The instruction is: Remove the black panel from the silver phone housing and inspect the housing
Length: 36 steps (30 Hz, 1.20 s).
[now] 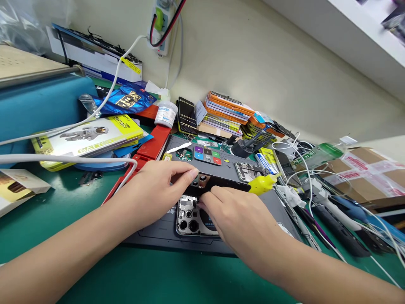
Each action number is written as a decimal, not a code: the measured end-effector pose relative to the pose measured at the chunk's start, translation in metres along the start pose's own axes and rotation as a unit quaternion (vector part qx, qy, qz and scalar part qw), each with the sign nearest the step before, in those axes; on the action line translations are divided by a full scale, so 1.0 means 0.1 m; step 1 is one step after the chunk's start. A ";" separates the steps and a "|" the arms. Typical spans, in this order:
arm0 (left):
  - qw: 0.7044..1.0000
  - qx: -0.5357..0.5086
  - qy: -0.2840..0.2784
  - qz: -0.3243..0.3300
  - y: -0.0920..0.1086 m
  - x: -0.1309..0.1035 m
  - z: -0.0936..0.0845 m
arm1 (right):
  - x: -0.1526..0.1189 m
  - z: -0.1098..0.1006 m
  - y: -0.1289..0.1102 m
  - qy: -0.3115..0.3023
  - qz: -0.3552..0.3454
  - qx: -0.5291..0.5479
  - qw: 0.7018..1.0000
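A phone body [189, 214] lies opened on a grey work mat [158, 232], its camera modules and part of a dark round coil showing. Above it a dark phone back cover [232, 180] with camera holes stands tilted up on edge. My left hand [155, 192] pinches the cover's upper left corner between thumb and fingers. My right hand [240, 219] is bent down over the phone body, fingers closed near its top edge between body and cover; whatever its fingertips grip is hidden. A yellow pointed piece [264, 184] shows behind the right hand.
On the left are a red bar [155, 143], a battery box [91, 137] and a white cable [63, 159]. A white jar [166, 114] and stacked orange boxes [226, 110] stand at the back. Tools, cables and a carton [368, 173] crowd the right.
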<state>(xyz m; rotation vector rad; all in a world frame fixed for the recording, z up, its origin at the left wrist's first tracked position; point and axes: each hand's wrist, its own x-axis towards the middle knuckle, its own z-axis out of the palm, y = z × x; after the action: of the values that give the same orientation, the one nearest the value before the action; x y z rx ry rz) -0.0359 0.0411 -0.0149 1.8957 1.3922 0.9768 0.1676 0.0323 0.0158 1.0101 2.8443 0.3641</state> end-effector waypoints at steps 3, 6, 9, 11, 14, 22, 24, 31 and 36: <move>1.000 -0.005 -0.007 -0.002 -0.01 -0.01 0.00 | 0.03 -0.03 0.00 -0.013 0.009 -0.005 1.000; 1.000 0.003 -0.007 -0.001 -0.01 -0.01 0.00 | 0.05 -0.05 -0.02 -0.012 0.014 -0.012 1.000; 1.000 0.004 -0.006 0.003 -0.01 -0.01 0.00 | 0.06 -0.05 -0.04 0.002 0.010 -0.017 1.000; 1.000 0.002 -0.009 0.005 0.00 -0.01 -0.01 | 0.05 -0.05 -0.05 0.020 0.003 -0.027 0.999; 1.000 0.000 -0.009 0.008 0.00 -0.01 -0.01 | 0.03 -0.02 -0.08 0.054 -0.012 -0.049 0.997; 1.000 0.006 -0.006 -0.007 0.00 -0.02 0.00 | 0.00 0.01 -0.13 0.071 -0.047 -0.119 0.989; 1.000 0.009 -0.006 -0.008 0.00 -0.01 0.00 | 0.00 0.02 -0.11 0.062 -0.047 -0.109 0.991; 1.000 -0.003 -0.005 0.003 0.00 -0.01 -0.01 | -0.11 -0.02 0.01 0.065 0.008 0.058 0.996; 0.999 -0.029 -0.007 -0.035 -0.04 -0.02 0.00 | -0.26 -0.27 0.19 0.205 0.095 0.121 0.967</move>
<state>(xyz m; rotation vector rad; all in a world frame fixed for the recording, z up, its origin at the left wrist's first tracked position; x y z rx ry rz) -0.0387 0.0407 -0.0186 1.7969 1.3972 0.9574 0.1947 0.0249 0.0472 1.4070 3.2281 0.2718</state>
